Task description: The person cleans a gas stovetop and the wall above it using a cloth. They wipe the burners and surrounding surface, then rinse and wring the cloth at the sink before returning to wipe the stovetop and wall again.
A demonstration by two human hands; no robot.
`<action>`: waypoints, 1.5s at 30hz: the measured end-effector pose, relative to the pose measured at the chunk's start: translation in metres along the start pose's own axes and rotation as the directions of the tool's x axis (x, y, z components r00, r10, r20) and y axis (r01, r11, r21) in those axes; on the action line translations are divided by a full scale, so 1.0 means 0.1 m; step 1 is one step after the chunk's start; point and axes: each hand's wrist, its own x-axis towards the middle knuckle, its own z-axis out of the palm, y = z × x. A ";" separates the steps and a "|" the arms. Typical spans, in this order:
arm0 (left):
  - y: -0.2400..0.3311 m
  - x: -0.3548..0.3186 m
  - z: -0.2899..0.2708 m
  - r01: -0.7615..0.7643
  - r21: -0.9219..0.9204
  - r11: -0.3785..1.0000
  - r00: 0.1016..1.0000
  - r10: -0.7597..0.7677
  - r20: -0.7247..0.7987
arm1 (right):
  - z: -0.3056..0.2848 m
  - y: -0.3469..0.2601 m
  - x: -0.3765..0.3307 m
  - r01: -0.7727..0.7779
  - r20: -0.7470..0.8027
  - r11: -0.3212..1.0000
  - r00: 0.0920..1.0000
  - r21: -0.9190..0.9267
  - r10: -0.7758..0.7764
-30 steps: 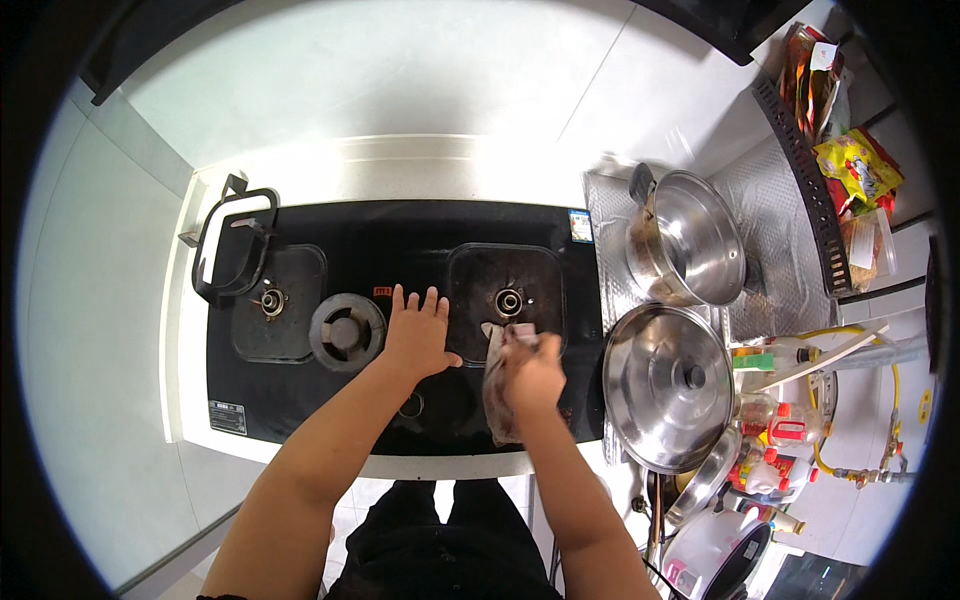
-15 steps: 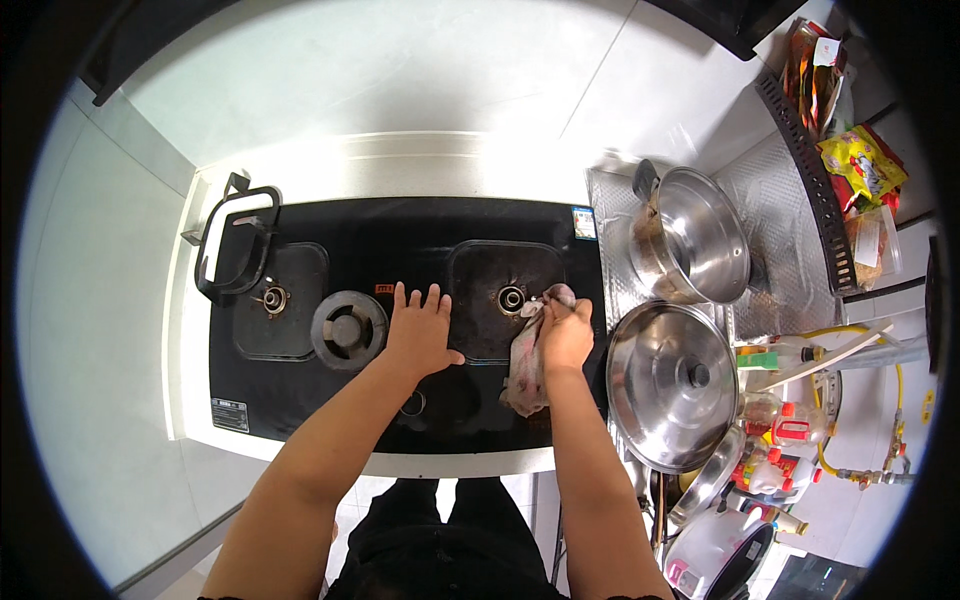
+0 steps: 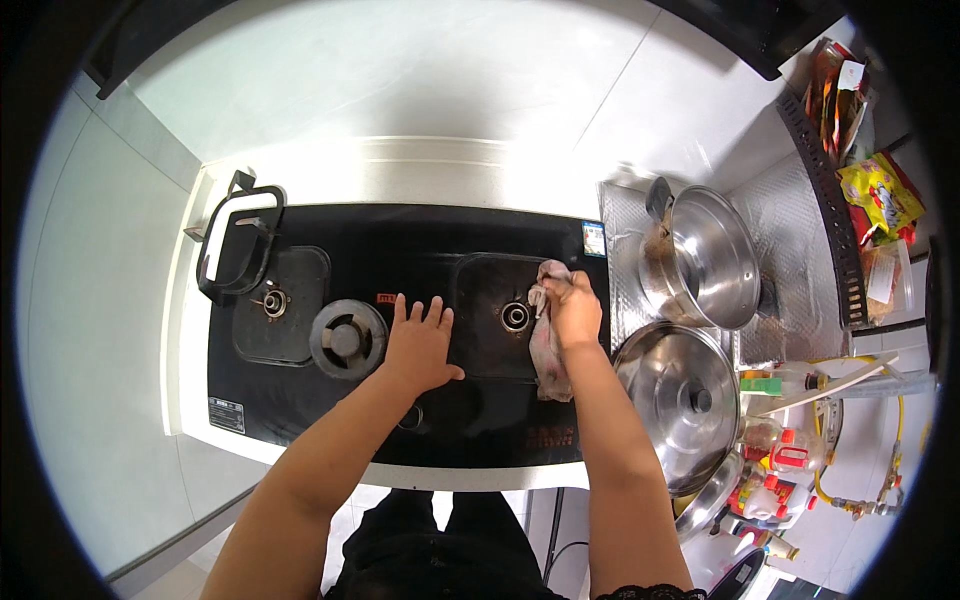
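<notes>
Right of the frame's centre, the right hand (image 3: 577, 314) clutches a bunched cloth (image 3: 549, 358), whose loose tail could snag on the exposed burner (image 3: 515, 317) just beside it, while the empty left hand (image 3: 422, 347) rests spread-fingered on the cooktop (image 3: 390, 240).

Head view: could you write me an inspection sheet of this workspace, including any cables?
Surface: black stovetop, two burner recesses exposed.
Items in use: greyish-pink cloth over the right recess's right edge.
Hands: right hand grips the cloth; left hand lies palm-down, fingers spread, on the stovetop.
Clutter: burner cap between the recesses; steel pot and lid at right.
Cables: perhaps a thin dark cable below the counter.
Surroundings: pale wall, snack packets, bottles, yellow hose.
</notes>
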 end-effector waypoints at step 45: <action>-0.04 -0.01 0.03 0.046 -0.041 0.998 0.999 -0.044 0.030 | -0.54 0.42 -0.04 0.376 0.261 0.926 0.897 -0.024 -0.357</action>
